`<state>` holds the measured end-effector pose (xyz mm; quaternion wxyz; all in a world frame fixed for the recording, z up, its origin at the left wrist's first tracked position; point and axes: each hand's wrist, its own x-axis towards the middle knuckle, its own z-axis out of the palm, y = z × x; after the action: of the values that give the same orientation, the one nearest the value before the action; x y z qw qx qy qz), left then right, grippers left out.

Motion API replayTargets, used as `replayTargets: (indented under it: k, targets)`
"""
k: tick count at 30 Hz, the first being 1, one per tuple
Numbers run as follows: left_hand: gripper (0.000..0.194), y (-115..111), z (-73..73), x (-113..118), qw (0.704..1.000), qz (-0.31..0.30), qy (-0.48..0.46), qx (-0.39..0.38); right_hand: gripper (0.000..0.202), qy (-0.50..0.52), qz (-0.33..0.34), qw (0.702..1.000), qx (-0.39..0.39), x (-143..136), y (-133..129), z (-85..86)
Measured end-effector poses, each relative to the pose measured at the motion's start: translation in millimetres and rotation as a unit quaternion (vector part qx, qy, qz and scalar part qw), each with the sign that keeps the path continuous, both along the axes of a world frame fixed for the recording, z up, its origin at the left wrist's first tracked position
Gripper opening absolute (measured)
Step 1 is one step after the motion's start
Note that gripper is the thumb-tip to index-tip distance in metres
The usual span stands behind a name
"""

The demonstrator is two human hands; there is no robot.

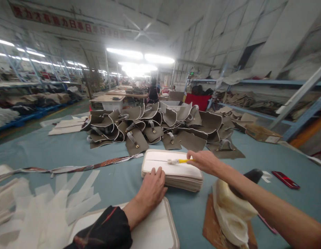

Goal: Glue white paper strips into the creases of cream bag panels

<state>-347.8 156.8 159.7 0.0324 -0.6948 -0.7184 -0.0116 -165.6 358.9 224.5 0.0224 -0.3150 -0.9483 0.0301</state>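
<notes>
In the head view, my right hand grips a yellow-handled brush. Its pale bristles touch the white top panel of a stack of panels with beige edges, where a dark line runs lengthwise. My left hand rests on the stack's near left edge, fingers stretched out over the top panel and holding nothing. Below my left forearm lies a larger white panel with a beige border, partly hidden by the sleeve. Under my right forearm stands a glue-crusted container on a brown board.
Greyish-brown bag pieces with wrapped handles are heaped across the table's far side. White strips lie at left, near a long twisted fabric strip. A red phone and a cardboard box are at right. A person is farther back.
</notes>
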Motion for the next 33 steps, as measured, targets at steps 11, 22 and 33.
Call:
replayTargets:
  k: [11,22,33]
  targets:
    - [0.058,-4.7,-1.6,-2.1,1.0,0.001,-0.026,0.009,0.04,0.294,-0.062,0.942,-0.153,-74.7,-21.8,-5.6]
    - [0.063,-6.6,-3.1,-2.2,0.998,0.011,-0.057,0.014,0.038,0.474,-0.144,0.848,-0.187,-149.5,-57.5,-60.1]
    - [0.065,-2.2,1.0,-2.1,0.997,0.009,-0.072,0.001,0.044,0.425,-0.147,0.879,-0.159,-143.3,-56.0,-66.3]
